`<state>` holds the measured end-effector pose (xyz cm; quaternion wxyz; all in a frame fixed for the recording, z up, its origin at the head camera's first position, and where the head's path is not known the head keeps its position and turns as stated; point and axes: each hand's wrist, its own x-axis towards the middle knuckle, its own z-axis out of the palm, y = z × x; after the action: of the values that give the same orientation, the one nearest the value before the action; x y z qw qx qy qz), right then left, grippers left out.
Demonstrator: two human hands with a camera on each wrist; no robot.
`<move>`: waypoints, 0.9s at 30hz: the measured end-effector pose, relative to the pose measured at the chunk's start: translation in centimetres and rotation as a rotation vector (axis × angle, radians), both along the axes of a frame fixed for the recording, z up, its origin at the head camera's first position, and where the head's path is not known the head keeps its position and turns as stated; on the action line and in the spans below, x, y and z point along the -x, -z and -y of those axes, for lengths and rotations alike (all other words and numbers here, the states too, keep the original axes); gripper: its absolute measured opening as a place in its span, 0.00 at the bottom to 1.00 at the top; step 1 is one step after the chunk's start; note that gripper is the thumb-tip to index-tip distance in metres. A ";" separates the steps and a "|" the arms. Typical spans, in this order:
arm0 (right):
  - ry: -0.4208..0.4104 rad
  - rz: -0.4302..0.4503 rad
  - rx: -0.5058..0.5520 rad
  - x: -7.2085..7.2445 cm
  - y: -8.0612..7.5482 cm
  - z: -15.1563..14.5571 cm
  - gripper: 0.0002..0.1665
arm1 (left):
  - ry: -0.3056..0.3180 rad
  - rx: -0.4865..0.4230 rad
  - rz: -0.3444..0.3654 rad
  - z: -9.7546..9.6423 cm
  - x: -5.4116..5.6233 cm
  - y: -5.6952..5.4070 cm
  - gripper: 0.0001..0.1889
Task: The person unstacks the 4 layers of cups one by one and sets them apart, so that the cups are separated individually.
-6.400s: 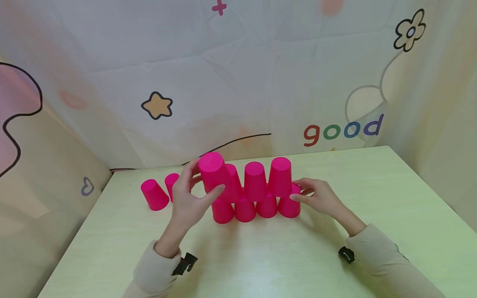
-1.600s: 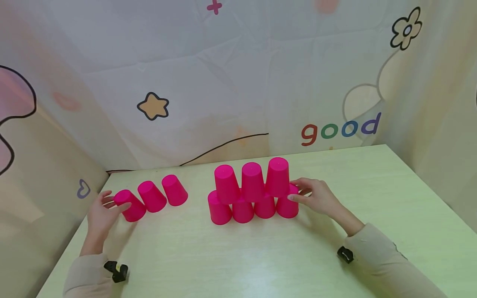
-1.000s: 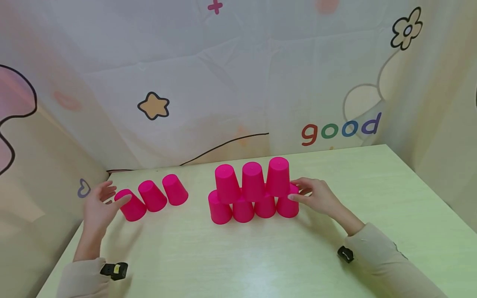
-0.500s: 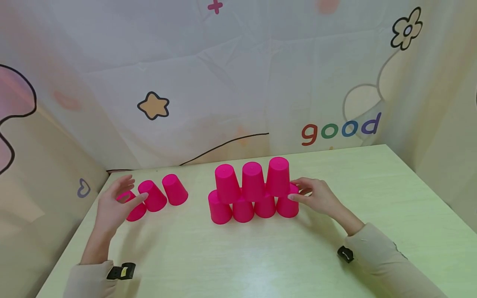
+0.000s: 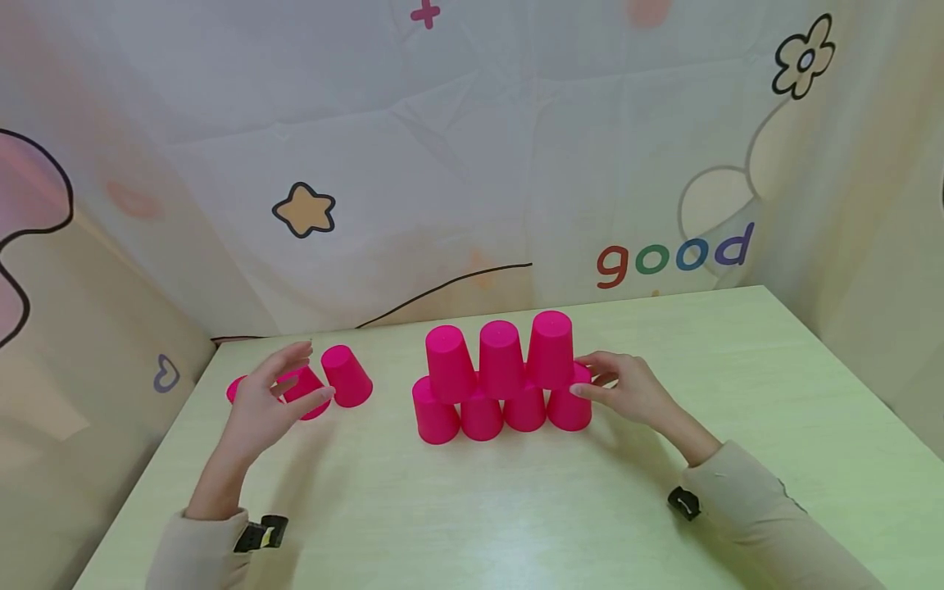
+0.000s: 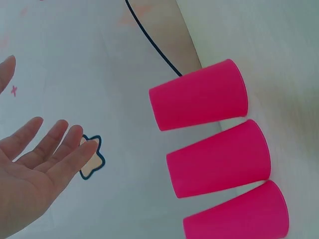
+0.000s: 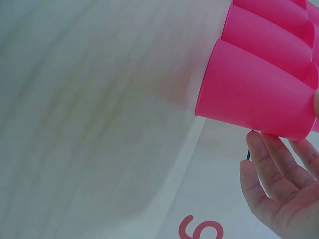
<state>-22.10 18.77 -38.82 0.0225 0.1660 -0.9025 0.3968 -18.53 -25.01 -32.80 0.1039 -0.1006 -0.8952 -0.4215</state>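
Left fingers (image 6: 74, 160) are loosely parted; right fingers (image 7: 265, 168) curve inward.

Soft glare on the tabletop (image 5: 501, 516)

pink cups (image 5: 501, 360), n = 10, w/ accompanying items by no.
cups: 4 in lower row (image 5: 437, 418), 3 in upper row (image 5: 551, 351), 3 in separate grp. (image 5: 347, 377) at l.; 1 l. hand (image 5: 260, 411), 1 r. hand (image 5: 636, 391) (2 in all); sleeves (image 5: 760, 500), 2; blk. wrist clips (image 5: 684, 503), 2; table (image 5: 457, 508), 1; backdrop (image 5: 472, 164) prints, incl. 1 star (image 5: 304, 211), 1 flower (image 5: 806, 60), 1 plus sign (image 5: 425, 13), 1 heart (image 5: 166, 374), 4 letters (image 5: 611, 262).
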 end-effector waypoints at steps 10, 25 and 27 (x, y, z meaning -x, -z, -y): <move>0.001 0.004 -0.004 0.0 -0.1 -0.1 0.27 | 0.123 -0.081 -0.061 -2.2 0.7 0.6 0.33; 0.008 0.015 -0.004 0.0 -0.1 0.0 0.27 | 0.280 -0.066 -0.097 -5.1 2.4 1.1 0.37; 0.006 0.020 0.002 0.0 -0.1 0.0 0.27 | 0.301 -0.070 -0.088 -5.5 2.7 1.2 0.38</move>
<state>-22.13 18.75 -38.69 0.0149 0.1591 -0.9029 0.3990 -21.19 -19.53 -34.03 0.0820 -0.2481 -0.8493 -0.4586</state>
